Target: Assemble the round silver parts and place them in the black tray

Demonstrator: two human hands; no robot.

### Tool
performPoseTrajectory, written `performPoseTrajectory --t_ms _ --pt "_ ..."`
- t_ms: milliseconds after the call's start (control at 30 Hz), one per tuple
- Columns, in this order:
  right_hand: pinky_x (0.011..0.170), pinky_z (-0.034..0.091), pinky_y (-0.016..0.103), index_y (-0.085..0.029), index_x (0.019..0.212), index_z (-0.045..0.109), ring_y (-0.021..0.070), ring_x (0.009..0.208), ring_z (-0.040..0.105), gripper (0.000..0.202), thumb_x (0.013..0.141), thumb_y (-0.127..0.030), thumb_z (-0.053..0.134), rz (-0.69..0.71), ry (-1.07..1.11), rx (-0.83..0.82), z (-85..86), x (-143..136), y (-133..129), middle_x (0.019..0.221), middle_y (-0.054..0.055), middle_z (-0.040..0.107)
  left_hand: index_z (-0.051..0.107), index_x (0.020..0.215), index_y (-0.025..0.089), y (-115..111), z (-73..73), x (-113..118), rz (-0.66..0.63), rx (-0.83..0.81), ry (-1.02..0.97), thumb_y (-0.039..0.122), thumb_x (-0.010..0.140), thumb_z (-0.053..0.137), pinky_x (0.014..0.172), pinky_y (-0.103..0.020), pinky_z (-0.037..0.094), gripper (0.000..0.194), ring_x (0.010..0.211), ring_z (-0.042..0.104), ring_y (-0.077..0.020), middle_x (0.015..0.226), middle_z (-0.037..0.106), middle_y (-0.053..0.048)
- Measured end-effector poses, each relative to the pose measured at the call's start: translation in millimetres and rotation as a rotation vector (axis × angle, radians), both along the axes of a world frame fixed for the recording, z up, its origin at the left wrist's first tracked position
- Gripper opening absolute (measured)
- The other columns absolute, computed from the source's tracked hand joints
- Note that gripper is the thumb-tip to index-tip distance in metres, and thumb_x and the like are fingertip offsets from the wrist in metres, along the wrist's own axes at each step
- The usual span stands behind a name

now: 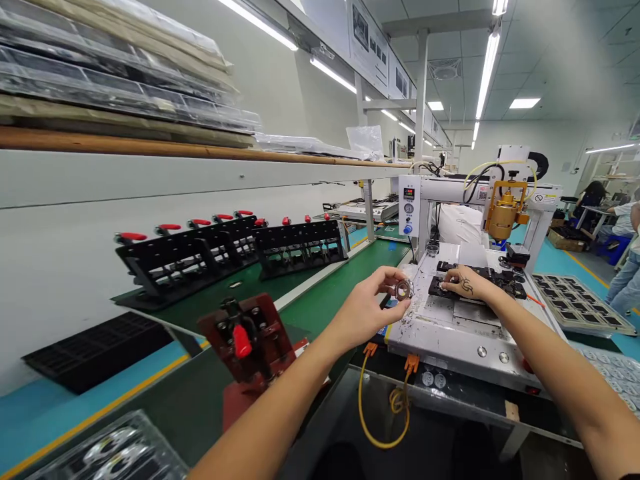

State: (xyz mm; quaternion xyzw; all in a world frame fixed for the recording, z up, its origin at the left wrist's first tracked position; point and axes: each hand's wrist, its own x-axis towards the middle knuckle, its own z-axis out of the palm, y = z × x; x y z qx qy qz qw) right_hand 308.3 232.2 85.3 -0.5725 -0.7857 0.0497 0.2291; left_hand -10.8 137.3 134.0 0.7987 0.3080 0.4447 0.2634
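Observation:
Between the thumb and fingers of my left hand (377,303) is a small round metallic ring part (403,289), held upright beside the front left of the white machine (435,327). My right hand (466,283) reaches onto the machine's bed, its fingertips pressed together at the left end of a black fixture (513,285). Something small and shiny shows at those fingertips, too small to name. Above and behind my right hand hangs a gold-coloured dispensing head (503,217).
A red clamp fixture (260,333) stands left of my left forearm. Black racks with red handles (300,243) line the green bench. Trays (583,303) lie right of the machine. A yellow cable (361,400) hangs in front. People sit and stand far right.

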Motion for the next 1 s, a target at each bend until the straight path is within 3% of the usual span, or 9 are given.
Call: performPoseTrajectory --t_ms 133,267,367,467,633,700,800,867,1000 --pt "0.084 0.049 0.032 -0.020 0.096 0.083 0.0235 0.088 0.065 0.019 0.090 -0.039 0.082 -0.063 0.013 0.122 2.2 -4.3 -15.8 0.086 0.006 0.070 0.061 0.115 0.023 -15.1 -3.6 15.3 -0.023 -0.030 -0.064 0.033 0.082 0.072 0.083 -0.032 0.060 0.036 0.088 0.068 -0.0179 0.098 0.072 -0.002" --pt "0.101 0.046 0.039 -0.019 0.124 0.076 0.0277 0.110 0.062 0.034 0.106 -0.041 0.057 -0.186 0.089 0.291 -6.5 24.9 -89.1 0.110 0.012 0.070 0.064 0.115 0.022 -33.5 -34.6 17.9 0.091 -0.037 -0.115 0.030 0.082 0.071 0.083 -0.031 0.062 0.035 0.085 0.072 -0.0175 0.098 0.074 -0.002" --pt "0.093 0.048 0.040 -0.017 0.118 0.072 0.0272 0.101 0.062 0.039 0.109 -0.046 0.047 -0.386 0.151 0.410 -38.2 62.5 -174.0 0.106 0.013 0.068 0.065 0.117 0.023 -42.4 -77.1 6.3 0.195 -0.070 -0.164 0.032 0.083 0.072 0.089 -0.033 0.063 0.036 0.090 0.075 -0.0192 0.104 0.076 -0.003" --pt "0.082 0.048 0.040 -0.019 0.104 0.070 0.0258 0.086 0.060 0.043 0.101 -0.060 0.059 -0.687 0.197 0.523 -84.0 94.1 -241.4 0.091 0.007 0.063 0.064 0.117 0.023 -44.7 -120.4 1.1 0.158 -0.180 -0.162 0.034 0.084 0.072 0.091 -0.035 0.064 0.036 0.093 0.077 -0.0209 0.104 0.077 -0.004" --pt "0.086 0.047 0.045 -0.018 0.096 0.065 0.0282 0.089 0.057 0.050 0.096 -0.068 0.063 -0.818 0.186 0.593 -132.7 96.7 -270.0 0.089 0.008 0.060 0.065 0.114 0.023 -49.2 -174.4 19.4 -0.022 -0.328 0.023 0.033 0.082 0.072 0.088 -0.036 0.063 0.035 0.092 0.076 -0.0217 0.101 0.078 -0.004" --pt "0.089 0.048 0.047 -0.018 0.103 0.065 0.0287 0.092 0.057 0.038 0.101 -0.056 0.066 -0.724 0.198 0.624 -140.1 70.0 -266.7 0.093 0.009 0.061 0.065 0.114 0.024 -53.0 -193.7 27.9 -0.079 -0.371 0.096 0.031 0.081 0.073 0.086 -0.036 0.063 0.035 0.093 0.076 -0.0219 0.109 0.079 -0.005" --pt "0.085 0.054 0.042 -0.021 0.108 0.068 0.0261 0.090 0.063 0.016 0.108 -0.033 0.058 -0.322 0.222 0.462 -151.5 10.5 -256.4 0.097 0.009 0.068 0.063 0.107 0.024 -59.4 -218.7 34.8 -0.131 -0.427 0.169 0.027 0.079 0.072 0.087 -0.038 0.062 0.030 0.095 0.076 -0.0220 0.139 0.072 -0.010" --pt "0.083 0.059 0.038 -0.025 0.110 0.072 0.0244 0.091 0.068 0.017 0.108 -0.026 0.055 -0.094 0.204 0.314 -162.7 -26.7 -243.9 0.099 0.008 0.072 0.062 0.103 0.024 -63.8 -228.6 35.2 -0.140 -0.433 0.224 0.024 0.078 0.072 0.090 -0.039 0.062 0.027 0.099 0.076 -0.0233 0.151 0.066 -0.011" --pt "0.096 0.061 0.046 -0.024 0.121 0.071 0.0284 0.104 0.070 0.030 0.108 -0.016 0.046 0.017 0.196 0.201 -188.0 -60.9 -211.3 0.110 0.012 0.074 0.061 0.111 0.027 -70.6 -229.5 30.9 -0.118 -0.396 0.295 0.023 0.079 0.074 0.100 -0.042 0.059 0.034 0.111 0.074 -0.0267 0.142 0.071 -0.008"
